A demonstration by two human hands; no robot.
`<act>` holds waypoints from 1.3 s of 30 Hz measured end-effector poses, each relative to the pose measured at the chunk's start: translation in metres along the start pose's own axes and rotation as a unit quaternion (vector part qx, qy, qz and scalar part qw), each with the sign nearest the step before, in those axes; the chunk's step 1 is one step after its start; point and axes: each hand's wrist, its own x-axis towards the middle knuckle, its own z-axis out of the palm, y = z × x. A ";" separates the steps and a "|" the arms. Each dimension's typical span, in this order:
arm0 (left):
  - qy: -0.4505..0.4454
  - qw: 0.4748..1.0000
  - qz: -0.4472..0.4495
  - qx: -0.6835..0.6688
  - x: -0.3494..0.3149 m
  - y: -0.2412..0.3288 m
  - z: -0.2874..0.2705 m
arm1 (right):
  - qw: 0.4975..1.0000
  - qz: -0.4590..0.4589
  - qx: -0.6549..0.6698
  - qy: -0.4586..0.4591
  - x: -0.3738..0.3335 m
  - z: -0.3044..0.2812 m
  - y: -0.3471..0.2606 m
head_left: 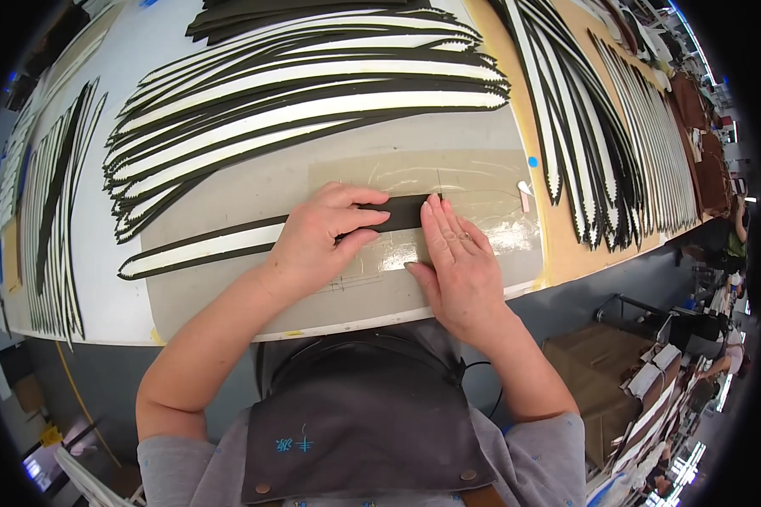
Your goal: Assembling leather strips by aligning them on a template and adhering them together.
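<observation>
The surface [127,302] carries several lots of strips, with one strip singled out. A grey mat [203,306] lies at its near edge, and a broad pile of white-centred black strips [313,95] spreads over the mat's far part and past its left edge; whether these are finished or waiting I cannot tell. A bundle of similar strips [571,127] lies toward the surface's right edge, a sparser row [59,211] by its left edge. A clear sheet [482,174] covers part of the mat's right side. The single strip [228,240] starts just past the mat's left edge and ends on that sheet; it looks part-worked, white along its left stretch and solid black between the hands, though how much is left is unclear. The right hand [461,253] lies flat and ungripping, fingers together on the black end, thumb spread away. The left hand [321,228] curls over the strip, its grip partly closed, thumb slightly apart from the fingertips; whether it pinches, I cannot tell
</observation>
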 end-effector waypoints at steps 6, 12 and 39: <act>0.010 0.999 0.034 0.034 -0.001 -0.003 0.004 | 1.000 -0.006 -0.008 -0.007 0.000 -0.004 0.000; -0.010 0.996 0.060 0.070 -0.002 -0.003 0.004 | 0.999 -0.018 -0.035 -0.016 0.004 -0.010 -0.001; 0.043 0.927 0.070 0.367 -0.023 0.030 0.026 | 0.995 -0.072 -0.054 -0.047 0.015 -0.010 0.014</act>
